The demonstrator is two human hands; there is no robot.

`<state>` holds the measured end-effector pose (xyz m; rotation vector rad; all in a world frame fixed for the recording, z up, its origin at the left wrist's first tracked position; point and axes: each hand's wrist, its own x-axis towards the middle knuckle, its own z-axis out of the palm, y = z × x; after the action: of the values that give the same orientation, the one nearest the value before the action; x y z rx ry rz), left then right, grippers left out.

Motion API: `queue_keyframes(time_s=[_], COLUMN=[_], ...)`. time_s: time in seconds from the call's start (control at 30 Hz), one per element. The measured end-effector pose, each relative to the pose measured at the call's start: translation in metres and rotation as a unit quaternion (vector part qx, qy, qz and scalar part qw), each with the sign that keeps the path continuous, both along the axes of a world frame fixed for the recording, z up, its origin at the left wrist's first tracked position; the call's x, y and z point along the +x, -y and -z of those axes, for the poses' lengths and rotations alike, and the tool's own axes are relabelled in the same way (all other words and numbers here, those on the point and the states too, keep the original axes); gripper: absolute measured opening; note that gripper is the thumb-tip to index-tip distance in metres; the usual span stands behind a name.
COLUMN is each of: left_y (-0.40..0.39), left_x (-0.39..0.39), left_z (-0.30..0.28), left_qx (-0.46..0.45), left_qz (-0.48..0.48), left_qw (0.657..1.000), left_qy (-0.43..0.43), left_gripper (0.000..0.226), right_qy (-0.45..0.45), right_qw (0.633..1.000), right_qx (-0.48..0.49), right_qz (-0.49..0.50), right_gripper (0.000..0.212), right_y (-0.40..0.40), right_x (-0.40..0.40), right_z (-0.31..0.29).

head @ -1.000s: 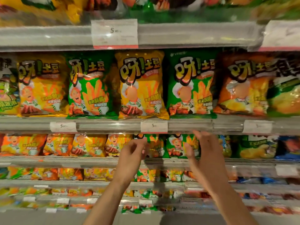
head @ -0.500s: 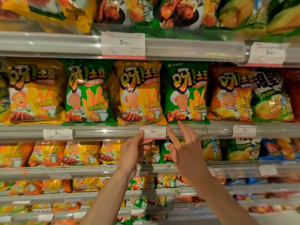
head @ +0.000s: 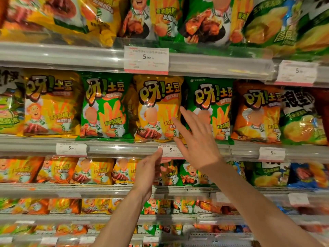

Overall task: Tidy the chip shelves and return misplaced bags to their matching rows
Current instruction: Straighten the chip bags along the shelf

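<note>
Fingers (head: 179,125) of the right hand (head: 199,139) are spread wide and straight, their tips at the lower right corner of the yellow bag (head: 158,107), holding nothing. A second ago this hand hung below the shelf rail (head: 115,148); it has risen toward 12 o'clock, so the middle row looks like the next one to be sorted. That yellow bag stands between two green bags (head: 105,106), at 9 and 3 o'clock of it, likely out of place. The left hand (head: 149,172) has lifted less; one finger points at the price tag (head: 171,150), the rest loosely curled and empty.
</note>
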<state>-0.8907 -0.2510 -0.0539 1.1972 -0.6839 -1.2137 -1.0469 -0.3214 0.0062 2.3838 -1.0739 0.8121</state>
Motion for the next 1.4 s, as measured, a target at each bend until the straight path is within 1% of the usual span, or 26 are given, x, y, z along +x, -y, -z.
queue_keyframes(time_s=[0.1,0.2,0.5,0.63,0.8,0.97,1.03,1.17,1.3,1.4], left_y=[0.000,0.001,0.001,0.000,0.005,0.011,0.013,0.015,0.012,0.011], left_x=[0.001,0.002,0.001,-0.006,-0.023,-0.039,-0.043,-0.046,-0.047,-0.045], left_z=[0.000,0.000,0.000,0.000,0.008,0.013,0.014,0.014,0.012,0.008], left_qx=[0.003,0.002,0.000,-0.004,-0.020,-0.025,-0.021,-0.021,-0.015,-0.007], left_qz=[-0.001,0.003,-0.001,-0.027,-0.087,-0.073,-0.069,-0.052,-0.040,-0.037], left_qw=[1.000,1.000,1.000,1.000,0.996,0.997,0.997,0.998,0.999,0.999], left_qy=[-0.001,-0.002,0.005,-0.003,-0.021,-0.019,-0.021,-0.020,-0.007,0.007], left_gripper=[0.038,0.038,0.034,0.034,0.038,0.035,0.037,0.031,0.028,0.034], right_qy=[-0.039,-0.063,-0.069,-0.038,0.030,0.098,0.115,0.131,0.117,0.116], right_qw=[0.999,0.997,0.997,0.999,0.998,0.989,0.988,0.988,0.989,0.989], right_qx=[0.026,0.039,0.032,0.035,-0.003,-0.023,-0.002,0.032,0.034,0.041], right_qz=[0.000,0.001,-0.003,-0.011,0.052,0.104,0.106,0.073,0.083,0.083], right_gripper=[0.063,0.065,0.065,0.065,0.060,0.062,0.067,0.068,0.068,0.069], right_y=[0.011,0.017,0.020,0.016,0.015,0.018,0.018,0.018,0.019,0.019], right_x=[0.011,0.015,0.016,0.007,-0.032,-0.070,-0.075,-0.070,-0.065,-0.063], right_z=[-0.008,-0.011,-0.012,-0.017,-0.020,-0.005,0.002,0.009,0.009,0.010])
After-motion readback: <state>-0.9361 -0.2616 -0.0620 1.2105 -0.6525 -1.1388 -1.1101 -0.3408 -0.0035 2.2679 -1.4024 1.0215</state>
